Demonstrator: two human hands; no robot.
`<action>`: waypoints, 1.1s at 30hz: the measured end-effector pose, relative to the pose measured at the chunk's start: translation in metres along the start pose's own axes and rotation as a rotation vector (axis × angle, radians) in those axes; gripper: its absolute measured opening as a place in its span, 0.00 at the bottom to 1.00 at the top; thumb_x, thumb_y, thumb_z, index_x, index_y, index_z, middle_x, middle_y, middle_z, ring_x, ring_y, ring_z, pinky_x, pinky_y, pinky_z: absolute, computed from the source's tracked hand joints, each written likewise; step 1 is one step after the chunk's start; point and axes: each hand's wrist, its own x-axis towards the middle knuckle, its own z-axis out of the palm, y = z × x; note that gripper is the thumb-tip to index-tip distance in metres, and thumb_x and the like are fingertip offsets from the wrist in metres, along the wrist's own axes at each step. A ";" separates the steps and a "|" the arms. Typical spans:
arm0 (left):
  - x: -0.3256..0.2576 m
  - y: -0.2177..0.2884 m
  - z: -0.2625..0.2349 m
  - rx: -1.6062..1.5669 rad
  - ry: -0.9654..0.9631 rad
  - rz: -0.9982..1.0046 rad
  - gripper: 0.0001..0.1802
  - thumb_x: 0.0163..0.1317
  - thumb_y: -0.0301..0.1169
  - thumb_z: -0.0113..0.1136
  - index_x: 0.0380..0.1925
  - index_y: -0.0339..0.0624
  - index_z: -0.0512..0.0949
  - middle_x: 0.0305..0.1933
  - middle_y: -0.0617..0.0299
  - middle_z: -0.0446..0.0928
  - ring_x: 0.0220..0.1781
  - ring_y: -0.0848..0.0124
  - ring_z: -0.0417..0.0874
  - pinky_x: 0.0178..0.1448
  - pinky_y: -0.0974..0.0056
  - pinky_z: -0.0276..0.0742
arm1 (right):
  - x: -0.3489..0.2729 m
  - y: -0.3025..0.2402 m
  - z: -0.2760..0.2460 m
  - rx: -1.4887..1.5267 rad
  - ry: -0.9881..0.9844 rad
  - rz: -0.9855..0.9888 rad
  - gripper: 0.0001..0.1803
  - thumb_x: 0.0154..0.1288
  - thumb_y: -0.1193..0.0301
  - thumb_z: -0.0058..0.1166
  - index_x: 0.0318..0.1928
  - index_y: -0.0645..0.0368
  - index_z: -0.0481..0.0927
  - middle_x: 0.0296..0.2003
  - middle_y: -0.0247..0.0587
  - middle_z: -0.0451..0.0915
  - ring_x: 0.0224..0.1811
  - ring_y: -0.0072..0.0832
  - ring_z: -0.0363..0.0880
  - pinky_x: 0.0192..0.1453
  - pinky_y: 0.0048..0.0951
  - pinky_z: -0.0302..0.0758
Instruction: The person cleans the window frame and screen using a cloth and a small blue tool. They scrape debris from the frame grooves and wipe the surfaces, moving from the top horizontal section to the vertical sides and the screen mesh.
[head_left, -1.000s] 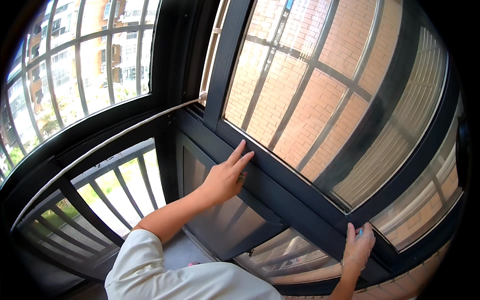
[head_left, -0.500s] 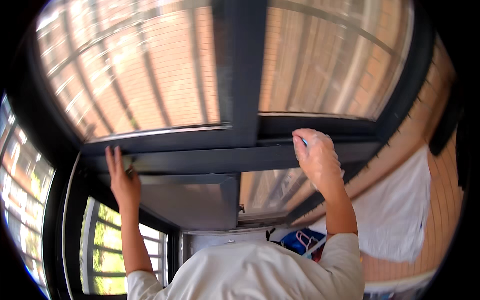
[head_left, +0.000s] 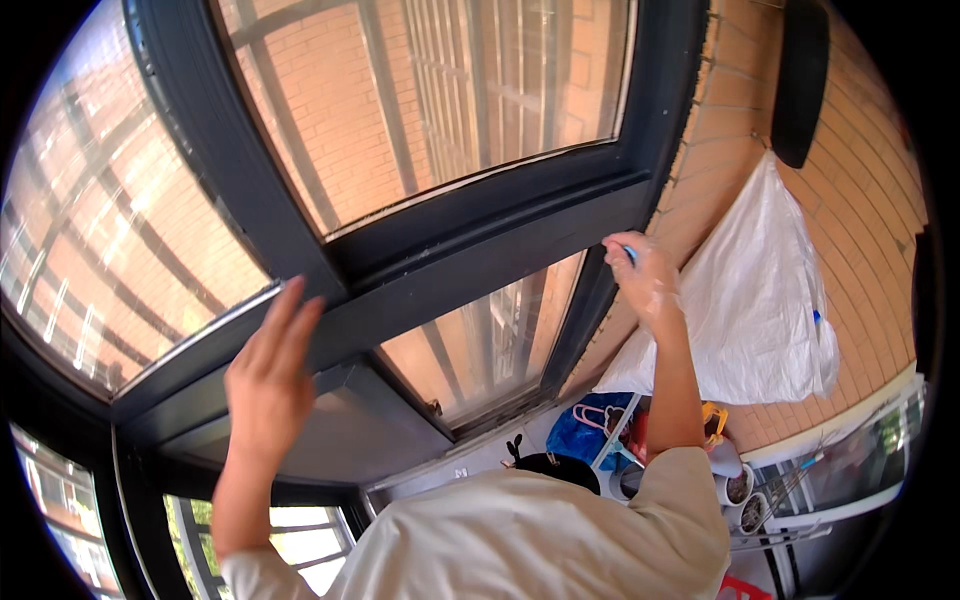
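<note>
In front of me is a dark grey window frame (head_left: 480,255) with glass panes above and below its crossrail. My right hand (head_left: 650,285), in a clear plastic glove, is closed around a small blue thing (head_left: 629,254); most of it is hidden in the fingers, so its kind cannot be told. That hand is at the right end of the crossrail, beside the brick wall. Slightly blurred, my left hand (head_left: 268,385) has its fingers stretched out and holds nothing. Its fingertips overlap the foot of the upright post (head_left: 240,130); whether they touch it is unclear.
White plastic sheeting (head_left: 745,310) hangs against the tiled wall (head_left: 860,210) on the right. Below it are a blue bag (head_left: 580,430), potted plants (head_left: 752,512) and a red plastic item (head_left: 742,588). Bars stand outside the panes. A long black object (head_left: 800,85) is mounted at upper right.
My view has turned to the right, showing more wall and sheeting. The right hand has shifted along the crossrail to its right end. My left hand has moved rightward, off the rail's left end.
</note>
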 end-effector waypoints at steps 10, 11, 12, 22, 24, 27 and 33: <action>0.029 -0.008 0.021 0.495 -0.162 0.272 0.23 0.48 0.24 0.54 0.48 0.40 0.78 0.59 0.65 0.71 0.29 0.72 0.70 0.30 0.70 0.71 | -0.031 0.018 -0.016 0.330 -0.129 0.087 0.12 0.63 0.70 0.52 0.41 0.65 0.80 0.31 0.46 0.83 0.33 0.30 0.83 0.39 0.27 0.75; 0.027 -0.010 0.026 0.444 -0.171 0.238 0.21 0.50 0.25 0.53 0.47 0.40 0.78 0.58 0.64 0.71 0.31 0.71 0.71 0.31 0.69 0.72 | -0.033 0.018 -0.017 0.313 -0.154 0.077 0.11 0.63 0.70 0.52 0.41 0.65 0.80 0.31 0.46 0.83 0.33 0.31 0.82 0.40 0.28 0.75; 0.029 -0.011 0.025 0.407 -0.183 0.231 0.21 0.50 0.26 0.53 0.47 0.40 0.78 0.58 0.61 0.71 0.32 0.71 0.72 0.31 0.68 0.73 | -0.037 0.017 -0.023 0.296 -0.180 0.071 0.11 0.62 0.71 0.53 0.40 0.66 0.80 0.31 0.47 0.83 0.34 0.32 0.82 0.40 0.29 0.75; 0.027 0.027 0.016 -0.210 -0.009 -0.046 0.19 0.46 0.12 0.53 0.40 0.36 0.76 0.43 0.51 0.75 0.34 0.59 0.79 0.36 0.61 0.75 | -0.043 0.026 0.010 0.691 -0.371 -0.123 0.07 0.64 0.77 0.50 0.38 0.67 0.79 0.26 0.39 0.79 0.23 0.19 0.73 0.29 0.21 0.71; 0.020 0.034 0.022 -0.322 0.027 -0.264 0.14 0.48 0.13 0.54 0.36 0.36 0.75 0.37 0.51 0.73 0.31 0.61 0.75 0.34 0.62 0.73 | -0.039 0.020 0.019 0.695 -0.437 -0.186 0.07 0.63 0.78 0.50 0.38 0.68 0.79 0.27 0.40 0.79 0.23 0.20 0.73 0.29 0.21 0.71; 0.026 0.040 0.011 -0.457 -0.001 -0.396 0.11 0.49 0.14 0.52 0.33 0.36 0.71 0.34 0.55 0.68 0.32 0.64 0.71 0.37 0.67 0.69 | -0.038 0.024 0.027 0.764 -0.568 -0.201 0.07 0.63 0.79 0.50 0.39 0.68 0.79 0.27 0.41 0.80 0.23 0.21 0.73 0.29 0.21 0.71; 0.058 0.050 0.033 -0.809 0.206 -0.490 0.13 0.55 0.12 0.50 0.38 0.37 0.68 0.41 0.60 0.69 0.42 0.74 0.72 0.48 0.70 0.70 | -0.042 0.031 0.038 0.835 -0.674 -0.081 0.07 0.63 0.79 0.50 0.39 0.68 0.79 0.27 0.41 0.79 0.23 0.21 0.74 0.29 0.21 0.72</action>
